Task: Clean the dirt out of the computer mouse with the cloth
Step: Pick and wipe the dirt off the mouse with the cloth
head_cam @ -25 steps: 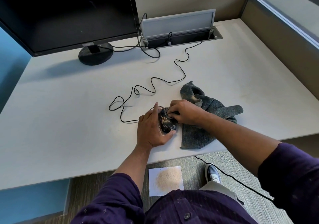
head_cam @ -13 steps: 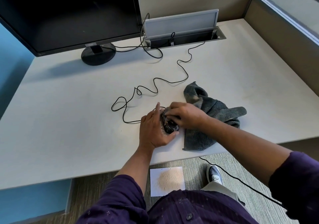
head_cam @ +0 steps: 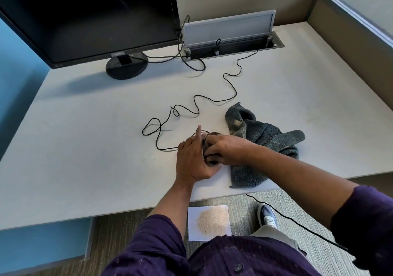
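Holding: my left hand cups the computer mouse, index finger straight.
Right hand: fingers curled onto the mouse; cannot tell what they pinch.
Cloth: crumpled just right of the mouse.
Cable: snaking behind the mouse.

A dark purple shirt with faint stripes, small pale diamond specks and dark buttons down the front; both sleeves pushed up past the forearms; light khaki trousers; a navy shoe with white laces.
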